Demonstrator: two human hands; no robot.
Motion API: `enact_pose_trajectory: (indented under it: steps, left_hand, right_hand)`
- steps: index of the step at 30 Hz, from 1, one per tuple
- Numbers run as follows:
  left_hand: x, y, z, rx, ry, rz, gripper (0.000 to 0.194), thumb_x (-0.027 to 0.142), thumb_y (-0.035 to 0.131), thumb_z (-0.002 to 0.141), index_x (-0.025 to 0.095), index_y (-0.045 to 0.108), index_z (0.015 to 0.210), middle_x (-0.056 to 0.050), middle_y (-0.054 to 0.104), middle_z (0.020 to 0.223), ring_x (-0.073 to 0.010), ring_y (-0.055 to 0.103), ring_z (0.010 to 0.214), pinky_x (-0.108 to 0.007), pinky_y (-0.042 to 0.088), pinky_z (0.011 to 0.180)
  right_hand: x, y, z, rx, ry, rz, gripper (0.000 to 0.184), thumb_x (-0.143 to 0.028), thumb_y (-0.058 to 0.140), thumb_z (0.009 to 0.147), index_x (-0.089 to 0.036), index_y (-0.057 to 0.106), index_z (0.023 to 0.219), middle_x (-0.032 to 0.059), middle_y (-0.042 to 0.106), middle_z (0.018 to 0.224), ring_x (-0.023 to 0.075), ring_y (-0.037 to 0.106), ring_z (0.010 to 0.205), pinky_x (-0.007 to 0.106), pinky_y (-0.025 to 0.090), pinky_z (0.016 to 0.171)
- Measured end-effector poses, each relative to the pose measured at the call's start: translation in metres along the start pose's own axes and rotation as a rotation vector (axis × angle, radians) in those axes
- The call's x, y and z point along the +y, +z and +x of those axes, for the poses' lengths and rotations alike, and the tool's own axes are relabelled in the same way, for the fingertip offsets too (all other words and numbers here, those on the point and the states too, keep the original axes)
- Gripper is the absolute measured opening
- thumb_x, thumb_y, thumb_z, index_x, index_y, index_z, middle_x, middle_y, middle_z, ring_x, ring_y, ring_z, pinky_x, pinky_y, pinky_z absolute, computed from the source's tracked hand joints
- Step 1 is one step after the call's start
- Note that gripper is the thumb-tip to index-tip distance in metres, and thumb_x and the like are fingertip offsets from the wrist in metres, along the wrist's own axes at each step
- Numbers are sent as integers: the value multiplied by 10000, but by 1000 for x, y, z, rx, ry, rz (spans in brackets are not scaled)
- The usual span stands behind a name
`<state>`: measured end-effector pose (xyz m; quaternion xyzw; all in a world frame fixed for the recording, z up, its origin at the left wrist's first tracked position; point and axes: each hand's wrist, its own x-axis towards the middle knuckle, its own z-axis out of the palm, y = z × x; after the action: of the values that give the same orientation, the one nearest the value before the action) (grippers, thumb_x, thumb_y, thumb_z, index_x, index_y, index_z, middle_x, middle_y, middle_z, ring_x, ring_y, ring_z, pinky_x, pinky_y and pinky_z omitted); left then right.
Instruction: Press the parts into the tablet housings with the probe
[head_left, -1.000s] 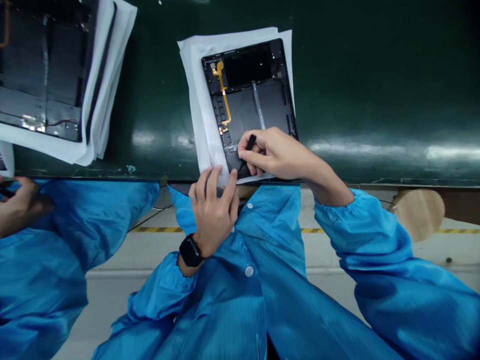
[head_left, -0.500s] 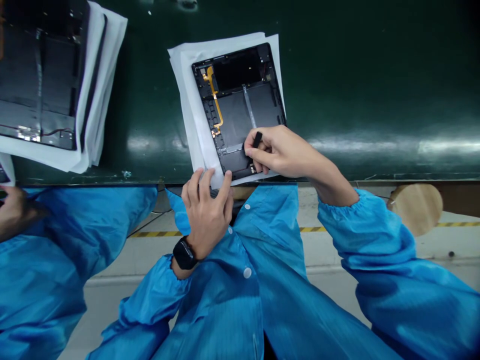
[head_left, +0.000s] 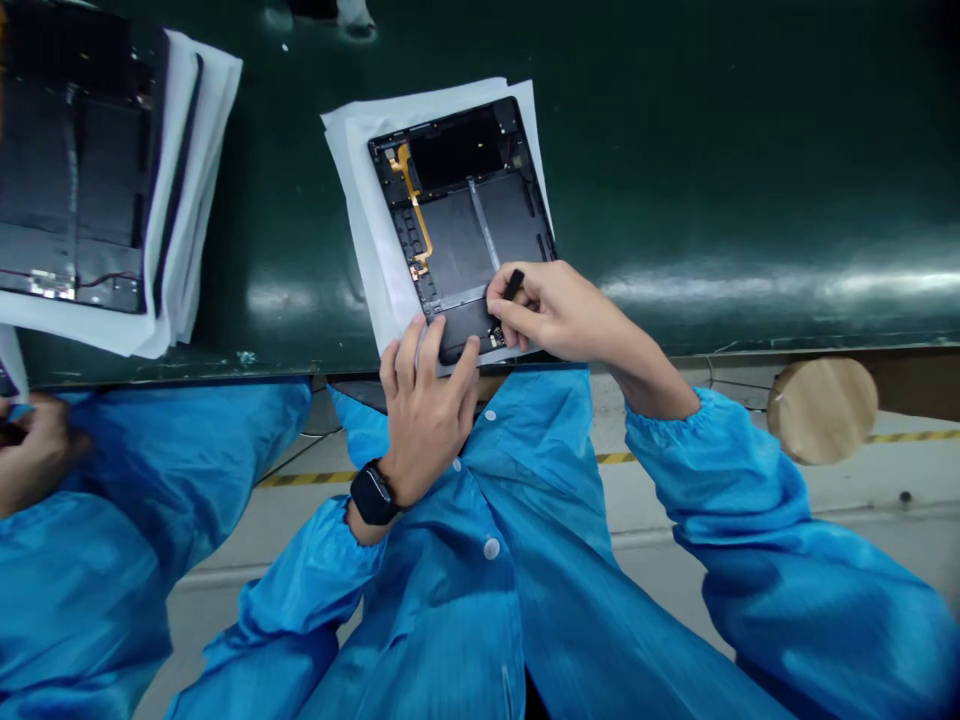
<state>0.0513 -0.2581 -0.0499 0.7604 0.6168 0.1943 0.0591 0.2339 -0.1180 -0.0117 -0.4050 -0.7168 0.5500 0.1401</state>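
A black tablet housing (head_left: 450,240) with its inside showing lies on white sheets (head_left: 361,235) near the bench's front edge. An orange flex cable (head_left: 418,215) runs down its left side, and a grey strip (head_left: 482,222) crosses its middle. My right hand (head_left: 551,310) is closed over the lower right part, pinching a small black piece (head_left: 514,284) whose kind I cannot make out. My fingers hide what lies under it. With fingers spread, my left hand (head_left: 431,410) rests its fingertips on the housing's lower left edge and the sheet beside it.
On the left, a similar tablet housing (head_left: 105,220) lies on a stack of white sheets (head_left: 196,180). Another person's hand (head_left: 37,450) is at the far left, below the edge of the green bench (head_left: 712,180). A round wooden stool top (head_left: 823,410) stands below at right.
My left hand has moved up and right onto the housing's lower edge. My right hand keeps its pinch at nearly the same place. The whole view has shifted slightly.
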Motion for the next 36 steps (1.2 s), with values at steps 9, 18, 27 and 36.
enact_pose_trajectory:
  steps: [9,18,27,36]
  left_hand:
    - [-9,3,-1,-21,49,-27,485,192,568,1001,238,586,1483,-218,474,1609,-356,338,1574,-582,312,1229]
    - [-9,1,0,0,83,2,482,181,575,989,219,588,1470,-236,494,1572,-367,361,1547,-583,345,1203]
    - [-12,0,1,-20,89,-2,468,187,579,990,211,603,1456,-237,493,1560,-383,373,1529,-588,343,1203]
    - [-11,2,-1,-3,66,-34,467,208,570,1003,236,586,1469,-218,487,1576,-381,363,1533,-597,341,1208]
  right_hand:
    - [3,-1,-1,-44,14,154,120,-298,599,981,-220,555,902,-34,661,613,134,605,537,274,459,561]
    - [2,-1,1,-32,37,110,84,-236,601,967,-218,553,901,-38,651,606,136,604,531,282,475,586]
    - [-4,-3,7,-46,70,67,116,-156,601,943,-206,551,852,-33,646,562,142,612,489,283,507,591]
    - [3,-6,7,-69,42,207,114,-190,602,968,-203,562,863,-30,680,570,139,625,464,245,454,495]
